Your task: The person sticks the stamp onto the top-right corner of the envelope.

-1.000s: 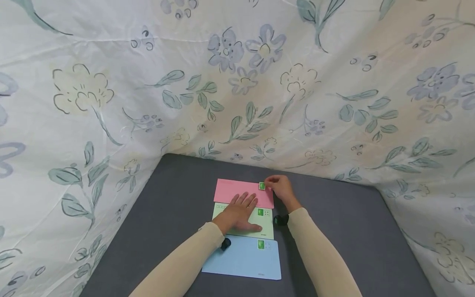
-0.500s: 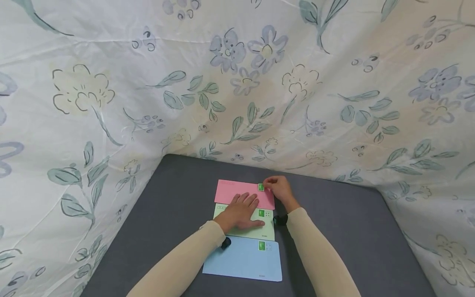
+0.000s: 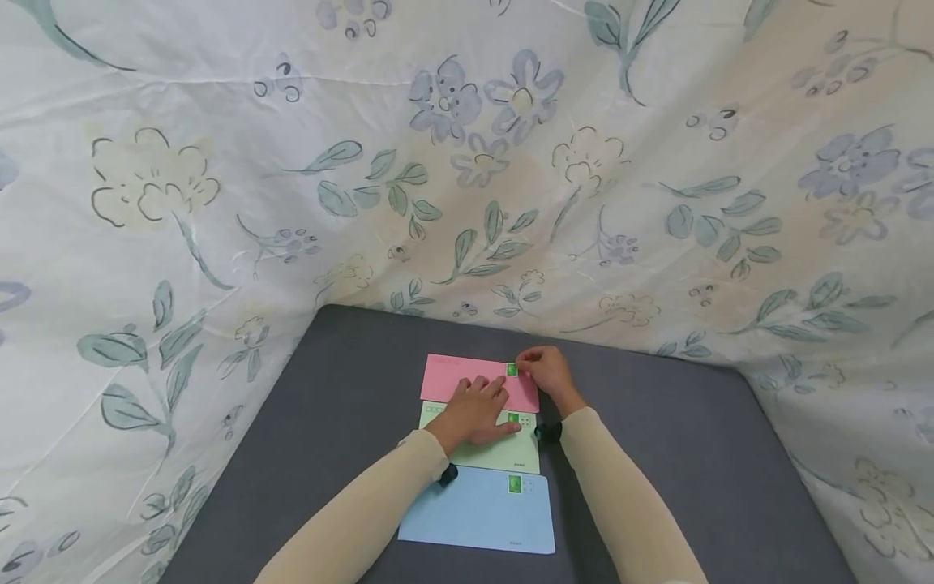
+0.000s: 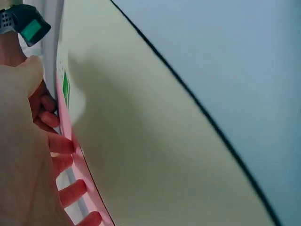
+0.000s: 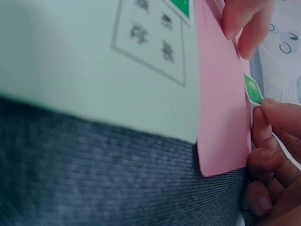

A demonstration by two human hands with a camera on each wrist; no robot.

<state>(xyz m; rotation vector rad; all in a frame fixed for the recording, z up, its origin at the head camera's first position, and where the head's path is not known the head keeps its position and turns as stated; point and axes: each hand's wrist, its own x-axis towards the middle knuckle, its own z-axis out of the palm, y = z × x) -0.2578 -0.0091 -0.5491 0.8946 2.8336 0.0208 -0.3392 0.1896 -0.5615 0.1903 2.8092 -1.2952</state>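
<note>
A pink envelope [image 3: 451, 374] lies flat at the far end of a column of three. My right hand [image 3: 552, 376] pinches a small green stamp [image 5: 253, 89] between thumb and index finger, close over the pink envelope's upper right corner; its other fingers are curled under. My left hand [image 3: 474, 414] rests across the pale green envelope [image 3: 503, 459], fingers spread and slightly bent, fingertips on the pink one. The left thumb lies by the green envelope's own stamp [image 3: 514, 418]. Nearest me is a light blue envelope [image 3: 474, 511], with a green stamp [image 3: 515, 484] at its upper right.
The envelopes lie on a dark grey table [image 3: 657, 454]. A floral white cloth [image 3: 467, 203] hangs behind it and at both sides. Each wrist wears a small black camera, and the beige sleeves pass on either side of the blue envelope.
My right hand has shifted slightly left and toward me with the stamp, which sits straighter over the corner. My left fingers have bent a little, and the left hand has edged right.
</note>
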